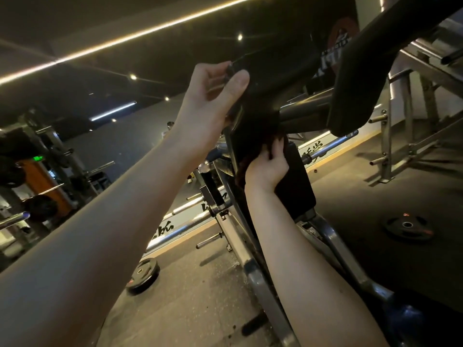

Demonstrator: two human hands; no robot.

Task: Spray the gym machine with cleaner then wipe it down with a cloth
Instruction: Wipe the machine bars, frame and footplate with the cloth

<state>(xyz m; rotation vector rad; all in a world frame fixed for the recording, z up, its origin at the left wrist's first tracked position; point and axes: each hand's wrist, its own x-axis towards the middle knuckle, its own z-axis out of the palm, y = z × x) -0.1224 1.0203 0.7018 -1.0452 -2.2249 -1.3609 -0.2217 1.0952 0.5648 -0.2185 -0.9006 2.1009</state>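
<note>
Gym machine (304, 110): grey steel tube frame w/ black pads, seen from low, slanted across view. Lg black pad (355, 83) upper R; smaller rect. pad (298, 186) lower, angled. Cloth (253, 146): dark, reddish-brown at edge, bunched against frame just L of small pad, gripped by right hand (269, 166).

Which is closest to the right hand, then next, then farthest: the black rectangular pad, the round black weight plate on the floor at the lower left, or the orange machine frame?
1. Black rectangular pad: right beside the right hand, on its right.
2. Round black weight plate: on the floor, lower left.
3. Orange machine frame: far left, across the room.
</note>
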